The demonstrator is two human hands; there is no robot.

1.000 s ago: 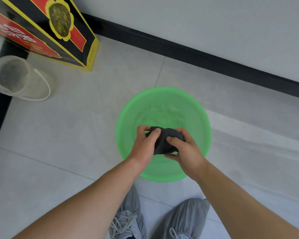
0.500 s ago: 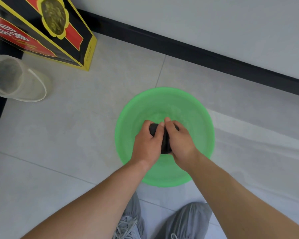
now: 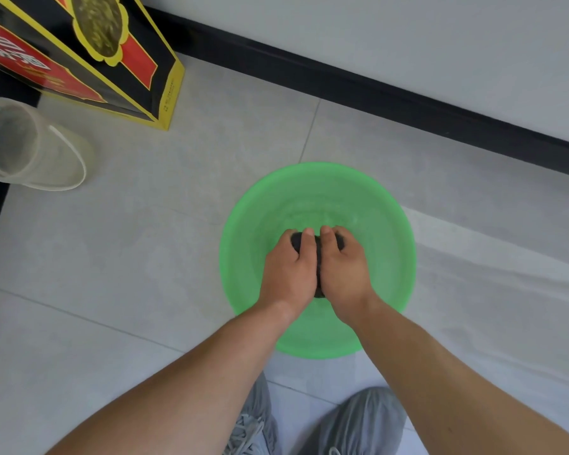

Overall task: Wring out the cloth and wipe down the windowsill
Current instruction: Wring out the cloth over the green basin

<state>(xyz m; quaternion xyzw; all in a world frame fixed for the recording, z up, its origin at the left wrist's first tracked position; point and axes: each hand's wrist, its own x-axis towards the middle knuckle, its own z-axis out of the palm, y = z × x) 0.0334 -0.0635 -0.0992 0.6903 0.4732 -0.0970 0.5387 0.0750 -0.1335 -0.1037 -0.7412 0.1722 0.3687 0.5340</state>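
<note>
A dark cloth [image 3: 318,262] is bunched into a tight roll between both hands, held over a green plastic basin [image 3: 240,231] that stands on the tiled floor. My left hand [image 3: 288,272] grips the cloth's left side and my right hand [image 3: 344,270] grips its right side, knuckles nearly touching. Only thin dark strips of cloth show between and beyond the fingers; most of it is hidden. No windowsill is in view.
A black, red and yellow carton [image 3: 79,54] leans at the top left. Beside it a clear plastic container [image 3: 30,149] lies on its side. A black skirting board [image 3: 408,103] runs along the white wall. My grey shoes [image 3: 352,425] stand just below the basin.
My hands have closed together over the cloth, squeezing it from a loose bundle into a tight roll. They moved slightly forward over the basin's middle.
</note>
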